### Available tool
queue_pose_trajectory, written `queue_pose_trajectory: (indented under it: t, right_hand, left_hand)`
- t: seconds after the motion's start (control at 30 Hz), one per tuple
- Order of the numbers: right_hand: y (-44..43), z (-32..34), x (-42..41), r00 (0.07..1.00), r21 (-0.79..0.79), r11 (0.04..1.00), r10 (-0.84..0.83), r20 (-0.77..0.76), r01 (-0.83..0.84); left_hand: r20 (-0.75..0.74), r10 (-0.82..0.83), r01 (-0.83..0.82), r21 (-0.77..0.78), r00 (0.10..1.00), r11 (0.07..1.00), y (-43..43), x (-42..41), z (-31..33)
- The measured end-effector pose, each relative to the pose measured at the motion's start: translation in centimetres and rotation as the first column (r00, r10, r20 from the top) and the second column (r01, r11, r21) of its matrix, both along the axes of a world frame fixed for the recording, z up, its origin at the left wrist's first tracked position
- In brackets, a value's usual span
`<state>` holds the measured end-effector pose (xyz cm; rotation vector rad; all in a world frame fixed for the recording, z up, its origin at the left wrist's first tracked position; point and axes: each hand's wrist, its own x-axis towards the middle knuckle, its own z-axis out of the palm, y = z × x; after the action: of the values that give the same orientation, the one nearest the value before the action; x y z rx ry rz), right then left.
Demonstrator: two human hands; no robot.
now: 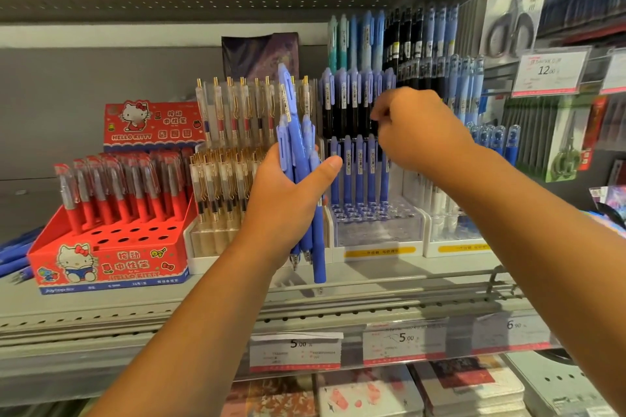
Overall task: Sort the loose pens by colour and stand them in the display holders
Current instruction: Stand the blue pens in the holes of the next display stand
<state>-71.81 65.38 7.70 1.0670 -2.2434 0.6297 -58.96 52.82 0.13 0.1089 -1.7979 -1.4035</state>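
My left hand grips a bundle of several blue pens, held upright in front of the shelf, tips down. My right hand reaches over the clear tiered display holder, with its fingers pinched near the tops of the blue pens standing in the holder's back rows. Whether those fingers hold a pen is hidden. The holder's front rows show empty holes. More blue and black pens stand in the tier behind.
A red Hello Kitty pen box stands at the left, with loose blue pens lying beside it. A clear holder of gold-clip pens sits mid-shelf. Another holder stands at the right. Price tags line the shelf edge.
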Motion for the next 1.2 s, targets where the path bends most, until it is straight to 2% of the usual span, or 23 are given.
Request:
queue_pose_trajectory:
  t: [0.03,0.07,0.1,0.13,0.2,0.3,0.5,0.63,0.7,0.77,0.87,0.93,1.03,1.2]
  right_hand:
    - [0.0,0.3,0.9,0.984,-0.069,0.989,0.138,0.112,-0.131]
    - [0.1,0.5,1.8,0.920,-0.144,0.953,0.295,0.258,-0.265]
    - [0.1,0.6,2.7,0.817,-0.206,0.907,0.421,0.395,-0.368]
    - [0.3,0.6,3.4,0.723,-0.226,0.868,0.495,0.483,-0.443]
    - [0.5,0.6,4.2,0.647,-0.198,0.823,0.547,0.531,-0.533]
    - [0.2,0.0,4.5,0.648,-0.202,0.815,0.559,0.517,-0.543]
    - [0.1,-0.3,4.2,0.578,-0.248,0.832,0.530,0.620,-0.496]
    - [0.8,0.1,3.6,0.513,-0.404,0.834,0.551,0.658,-0.376]
    - [1.3,0.5,3.0,0.568,-0.439,0.845,0.532,0.628,-0.306]
    - [1.6,1.0,2.3,0.673,-0.438,0.867,0.473,0.568,-0.239]
    - [1.7,1.5,0.7,0.842,-0.413,0.902,0.318,0.435,-0.127]
    - [1.8,1.5,-0.3,0.941,-0.350,0.935,0.175,0.291,-0.065]
    - [1.7,1.1,-1.1,0.992,-0.303,0.953,0.038,0.117,-0.001]
    - [1.5,0.9,-1.8,0.999,-0.295,0.955,-0.038,0.003,0.037]
  left_hand:
    - [-0.004,-0.003,0.003,-0.001,1.000,1.000,0.0,0.0,0.0]
    - [-0.007,-0.009,0.009,-0.003,1.000,1.000,0.0,0.0,0.1]
    - [-0.010,-0.018,0.018,-0.005,1.000,1.000,0.0,0.0,0.1]
    - [-0.014,-0.029,0.029,-0.007,0.999,1.000,0.1,0.0,0.2]
    - [-0.025,-0.050,0.050,-0.014,0.998,0.999,0.0,0.0,0.3]
    - [-0.022,-0.057,0.056,-0.030,0.998,0.998,-0.2,0.0,0.2]
    - [-0.011,-0.065,0.063,-0.102,0.998,0.993,-0.2,-0.1,-0.1]
    - [0.015,-0.075,0.077,-0.110,0.997,0.991,0.0,0.0,-0.2]
    - [0.024,-0.047,0.049,-0.091,0.999,0.995,0.0,0.0,-0.3]
    - [0.011,-0.030,0.031,-0.081,0.999,0.996,-0.2,-0.1,-0.3]
    - [0.009,-0.028,0.029,-0.071,1.000,0.997,-0.4,-0.3,-0.4]
    - [0.012,-0.029,0.030,-0.069,1.000,0.997,-0.6,-0.4,-0.5]
    - [0.007,-0.025,0.025,-0.080,1.000,0.997,-0.6,-0.4,-0.5]
    - [0.009,-0.024,0.025,-0.090,1.000,0.996,-0.6,-0.4,-0.6]
